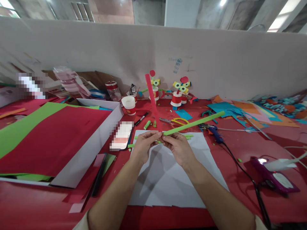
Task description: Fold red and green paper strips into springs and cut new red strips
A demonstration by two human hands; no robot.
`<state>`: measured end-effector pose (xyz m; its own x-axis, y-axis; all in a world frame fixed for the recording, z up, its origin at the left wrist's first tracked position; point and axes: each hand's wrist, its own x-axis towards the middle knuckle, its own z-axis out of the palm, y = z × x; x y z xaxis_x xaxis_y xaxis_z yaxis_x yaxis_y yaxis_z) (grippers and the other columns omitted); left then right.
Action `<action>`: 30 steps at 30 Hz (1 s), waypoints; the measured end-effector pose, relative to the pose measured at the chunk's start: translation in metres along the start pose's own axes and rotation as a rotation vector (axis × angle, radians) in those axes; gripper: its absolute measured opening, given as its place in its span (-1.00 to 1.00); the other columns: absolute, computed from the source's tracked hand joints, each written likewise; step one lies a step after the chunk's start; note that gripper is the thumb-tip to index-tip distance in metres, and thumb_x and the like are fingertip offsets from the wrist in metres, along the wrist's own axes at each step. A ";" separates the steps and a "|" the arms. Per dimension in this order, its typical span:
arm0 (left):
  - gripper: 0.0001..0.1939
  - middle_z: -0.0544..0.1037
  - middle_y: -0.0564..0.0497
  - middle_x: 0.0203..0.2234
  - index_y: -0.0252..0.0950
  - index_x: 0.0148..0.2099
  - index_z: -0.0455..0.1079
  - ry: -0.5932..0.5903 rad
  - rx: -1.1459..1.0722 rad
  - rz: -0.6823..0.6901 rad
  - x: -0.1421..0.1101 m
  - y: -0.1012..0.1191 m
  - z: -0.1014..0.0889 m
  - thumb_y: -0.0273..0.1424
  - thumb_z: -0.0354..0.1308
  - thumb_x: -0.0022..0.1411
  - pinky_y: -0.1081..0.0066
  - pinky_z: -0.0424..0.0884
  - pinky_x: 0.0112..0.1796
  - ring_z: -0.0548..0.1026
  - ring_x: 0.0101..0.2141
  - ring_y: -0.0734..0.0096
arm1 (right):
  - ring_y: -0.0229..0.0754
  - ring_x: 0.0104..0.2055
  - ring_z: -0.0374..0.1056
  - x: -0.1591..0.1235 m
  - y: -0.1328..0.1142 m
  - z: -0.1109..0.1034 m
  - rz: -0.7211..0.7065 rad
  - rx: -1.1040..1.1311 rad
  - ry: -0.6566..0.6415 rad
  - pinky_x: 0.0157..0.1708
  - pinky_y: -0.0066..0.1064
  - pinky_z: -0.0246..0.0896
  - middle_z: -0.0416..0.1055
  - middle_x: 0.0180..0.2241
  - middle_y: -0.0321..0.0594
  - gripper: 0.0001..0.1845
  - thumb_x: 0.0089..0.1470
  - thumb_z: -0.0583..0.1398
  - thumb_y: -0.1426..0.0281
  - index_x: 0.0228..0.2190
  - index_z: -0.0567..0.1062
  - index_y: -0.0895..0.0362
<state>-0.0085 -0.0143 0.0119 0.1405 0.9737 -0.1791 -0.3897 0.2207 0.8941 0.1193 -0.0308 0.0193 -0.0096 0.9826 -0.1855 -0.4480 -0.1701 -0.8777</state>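
Note:
My left hand [143,145] and my right hand [177,147] meet above a white paper sheet [168,179], fingers pinched together. Between them they hold the joined ends of two paper strips. A red paper strip [152,100] rises up and away from the pinch. A green paper strip [194,123] runs off to the right and upward. Small green paper scraps lie on the sheet just behind my fingers.
A box of red and green paper sheets [55,140] fills the left. Paper cup figures [178,92], a paper cup [129,105], scissors [176,120], a blue glue gun [216,131] with its cord, a marker [141,118] and coloured paper offcuts [259,111] lie on the red table.

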 end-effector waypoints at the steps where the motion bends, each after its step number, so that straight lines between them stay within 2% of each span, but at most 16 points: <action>1: -0.80 0.51 0.05 -0.59 -0.30 -0.49 0.53 0.013 -0.002 -0.005 0.000 0.002 0.000 -0.30 0.40 -0.18 0.48 0.31 -0.41 0.42 -0.50 0.52 | -0.31 -0.47 0.32 0.000 0.000 0.000 0.004 -0.030 -0.006 -0.35 -0.42 0.25 0.48 -0.54 -0.30 -0.82 -0.33 0.38 0.38 -0.54 0.57 0.16; 5: -0.80 0.49 0.05 -0.61 -0.32 -0.50 0.52 0.051 0.017 -0.023 0.000 0.006 -0.004 -0.32 0.39 -0.20 0.47 0.32 -0.42 0.40 -0.52 0.52 | -0.33 -0.53 0.29 0.001 -0.004 -0.003 0.006 -0.130 -0.002 -0.40 -0.42 0.21 0.43 -0.61 -0.35 -0.83 -0.33 0.37 0.41 -0.57 0.52 0.16; 10: -0.79 0.49 0.04 -0.62 -0.33 -0.50 0.49 0.030 0.084 -0.057 -0.003 0.009 -0.004 -0.31 0.39 -0.18 0.44 0.35 -0.39 0.41 -0.54 0.52 | -0.32 -0.52 0.31 0.004 -0.010 -0.008 0.068 -0.189 -0.028 -0.40 -0.41 0.21 0.42 -0.61 -0.32 -0.80 -0.39 0.39 0.41 -0.61 0.50 0.18; 15: -0.80 0.52 0.02 -0.59 -0.34 -0.51 0.48 0.045 0.083 -0.049 -0.004 0.008 -0.003 -0.33 0.38 -0.17 0.39 0.39 -0.32 0.46 -0.50 0.46 | -0.31 -0.51 0.33 0.007 -0.009 -0.010 0.089 -0.174 -0.038 -0.39 -0.41 0.22 0.42 -0.62 -0.32 -0.77 -0.39 0.40 0.39 -0.63 0.47 0.18; 21: -0.83 0.54 0.06 -0.57 -0.34 -0.45 0.50 0.062 0.072 -0.058 -0.002 0.007 -0.006 -0.39 0.37 -0.16 0.45 0.39 -0.34 0.46 -0.52 0.52 | -0.32 -0.52 0.31 0.007 -0.007 -0.009 0.093 -0.162 -0.028 -0.40 -0.42 0.20 0.42 -0.62 -0.34 -0.75 -0.41 0.41 0.37 -0.62 0.46 0.17; 25: -0.85 0.53 0.05 -0.60 -0.36 -0.49 0.50 0.069 0.087 -0.096 -0.003 0.009 -0.004 -0.41 0.37 -0.18 0.46 0.39 -0.34 0.45 -0.54 0.54 | -0.32 -0.52 0.31 0.007 -0.006 -0.009 0.101 -0.178 -0.022 -0.40 -0.41 0.20 0.41 -0.63 -0.34 -0.76 -0.41 0.41 0.37 -0.63 0.48 0.17; 30: -0.86 0.51 0.03 -0.62 -0.37 -0.53 0.50 0.114 0.048 -0.122 -0.001 0.009 -0.005 -0.44 0.37 -0.23 0.44 0.39 -0.36 0.45 -0.54 0.51 | -0.33 -0.51 0.31 0.008 -0.003 -0.009 0.064 -0.175 -0.048 -0.41 -0.43 0.19 0.44 -0.58 -0.34 -0.77 -0.37 0.40 0.37 -0.52 0.55 0.14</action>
<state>-0.0167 -0.0135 0.0181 0.0788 0.9407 -0.3300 -0.3315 0.3369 0.8812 0.1287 -0.0232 0.0161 -0.0777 0.9710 -0.2261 -0.2824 -0.2389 -0.9291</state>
